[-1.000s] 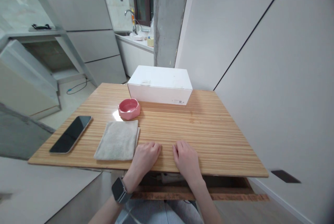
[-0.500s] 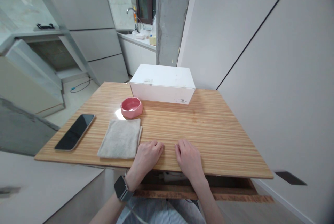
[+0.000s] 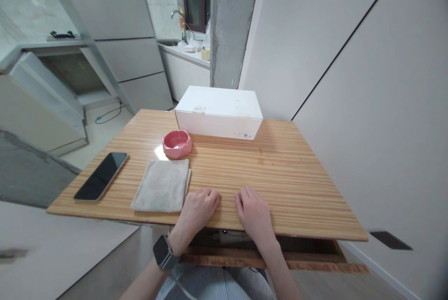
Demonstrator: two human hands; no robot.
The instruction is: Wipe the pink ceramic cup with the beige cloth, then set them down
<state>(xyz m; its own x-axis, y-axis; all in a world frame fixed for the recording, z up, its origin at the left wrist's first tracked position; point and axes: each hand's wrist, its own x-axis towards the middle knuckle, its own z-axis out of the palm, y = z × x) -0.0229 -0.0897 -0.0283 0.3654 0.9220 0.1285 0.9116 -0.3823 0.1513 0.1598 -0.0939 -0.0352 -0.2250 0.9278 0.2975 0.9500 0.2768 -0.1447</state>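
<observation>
While both palms lie face down near the front edge of the wooden table (image 3: pixel 280 169), the left hand (image 3: pixel 198 209) sits just beside one folded grey cloth (image 3: pixel 161 185), fingers loosely curled and holding nothing. The right hand (image 3: pixel 255 213) rests flat, fingers slack, likewise empty. A smartwatch (image 3: pixel 163 252) circles the left wrist. One pink bowl (image 3: pixel 177 143), one dark phone (image 3: pixel 101 182) and one white box (image 3: pixel 219 112) (its small label too tiny to read) stand beyond.

A black smartphone (image 3: pixel 101 182) lies at the striped wooden tabletop's (image 3: pixel 280 169) left edge. A pink ceramic bowl (image 3: pixel 177 143) sits just before a white rectangular cardboard box (image 3: pixel 219 112).
</observation>
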